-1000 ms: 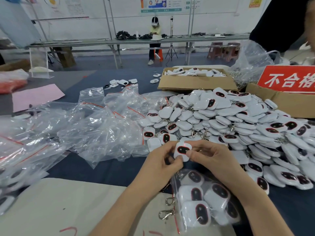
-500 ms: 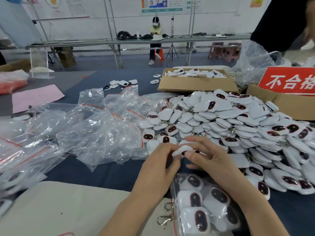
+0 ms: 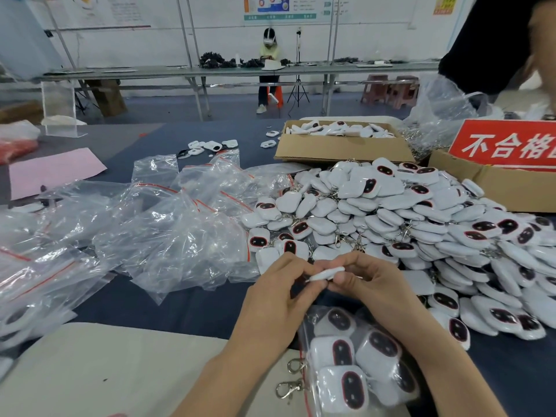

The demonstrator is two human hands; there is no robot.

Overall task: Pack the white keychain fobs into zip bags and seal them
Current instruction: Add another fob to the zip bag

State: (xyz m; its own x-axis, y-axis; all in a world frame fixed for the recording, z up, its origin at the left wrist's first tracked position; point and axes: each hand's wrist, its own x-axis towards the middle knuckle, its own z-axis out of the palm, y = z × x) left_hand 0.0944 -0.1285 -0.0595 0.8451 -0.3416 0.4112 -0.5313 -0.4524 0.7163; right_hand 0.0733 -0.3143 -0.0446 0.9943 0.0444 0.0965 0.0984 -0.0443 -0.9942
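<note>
My left hand (image 3: 278,299) and my right hand (image 3: 371,284) pinch one white keychain fobs piece, a single fob (image 3: 326,273), between them; it is turned edge-on. Below my hands lies a zip bag (image 3: 358,368) holding several white fobs with dark oval faces, and metal clasps (image 3: 290,383) stick out at its left side. A big heap of loose fobs (image 3: 421,224) covers the table to the right. Empty clear zip bags (image 3: 168,230) with red seal lines are piled to the left.
A cardboard box (image 3: 340,149) of fobs stands behind the heap; a second box (image 3: 493,185) with a red sign (image 3: 508,145) is at the right. Pink paper (image 3: 51,173) lies far left. A beige mat (image 3: 105,371) is near me. Another person's dark sleeve (image 3: 493,40) is top right.
The fob between my hands has turned from face-up to edge-on, and both hands have shifted slightly right above the filled bag.
</note>
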